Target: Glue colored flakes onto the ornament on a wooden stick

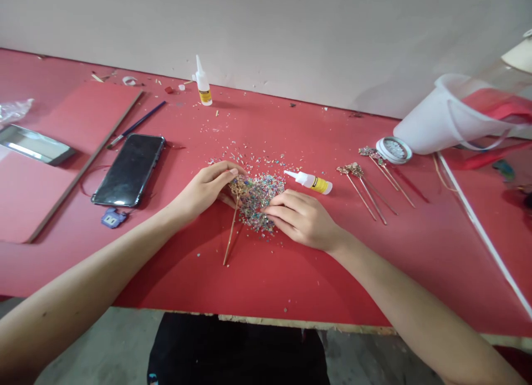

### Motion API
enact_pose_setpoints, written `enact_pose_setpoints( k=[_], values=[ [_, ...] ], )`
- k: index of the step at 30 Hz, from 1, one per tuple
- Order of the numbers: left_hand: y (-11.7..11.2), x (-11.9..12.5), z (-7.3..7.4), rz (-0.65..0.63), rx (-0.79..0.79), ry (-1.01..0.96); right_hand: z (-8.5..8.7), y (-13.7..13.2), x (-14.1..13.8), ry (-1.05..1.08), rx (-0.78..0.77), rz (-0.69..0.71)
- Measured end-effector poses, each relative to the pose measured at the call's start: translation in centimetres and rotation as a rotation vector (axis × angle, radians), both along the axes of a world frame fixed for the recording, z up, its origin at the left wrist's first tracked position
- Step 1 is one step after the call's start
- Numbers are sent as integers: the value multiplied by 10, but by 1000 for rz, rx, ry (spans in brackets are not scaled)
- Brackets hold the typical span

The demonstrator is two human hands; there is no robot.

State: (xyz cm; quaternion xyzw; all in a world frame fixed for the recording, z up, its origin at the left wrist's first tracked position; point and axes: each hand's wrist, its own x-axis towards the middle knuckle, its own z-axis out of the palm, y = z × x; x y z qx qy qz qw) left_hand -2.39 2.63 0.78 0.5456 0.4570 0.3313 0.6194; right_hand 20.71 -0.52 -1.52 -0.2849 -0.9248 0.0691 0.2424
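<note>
Between thumb and fingers, my left hand (pixel 210 188) grips a gold hairpin (pixel 231 227) by its ornate head, the long stem slanting down toward me. A heap of small multicoloured chips (pixel 264 188) lies on the red table just right of the hairpin's head. My right hand (pixel 305 216) rests at the right edge of the heap, fingers bent and tips pressed together among the chips; whether a chip is pinched there is too small to see. Just beyond that hand, a small glue bottle (pixel 313 182) with a yellow label lies on its side.
A second glue bottle (pixel 203 86) stands upright near the wall. On the left are a phone (pixel 128 172), a paintbrush (pixel 137 124) and a red board (pixel 50 185). Several finished-looking hairpins (pixel 366 191), a round tub (pixel 394 150) and a tilted white bucket (pixel 432 116) lie rightward.
</note>
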Motion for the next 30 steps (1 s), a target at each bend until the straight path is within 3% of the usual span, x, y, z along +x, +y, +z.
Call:
enact_pose_setpoints(
  k=[8, 19, 22, 27, 30],
  values=[
    [0, 0, -2, 2, 8, 2, -1, 5, 6, 49, 5, -233],
    [0, -1, -1, -17, 11, -4, 2, 3, 13, 53, -147, -14],
    [0, -1, -2, -27, 18, -12, 1, 5, 13, 50, -121, -48],
    [1, -1, -2, -16, 17, 3, -1, 8, 15, 81, -67, -218],
    [0, -1, -2, -15, 13, 4, 1, 7, 16, 84, -78, -185]
  ],
)
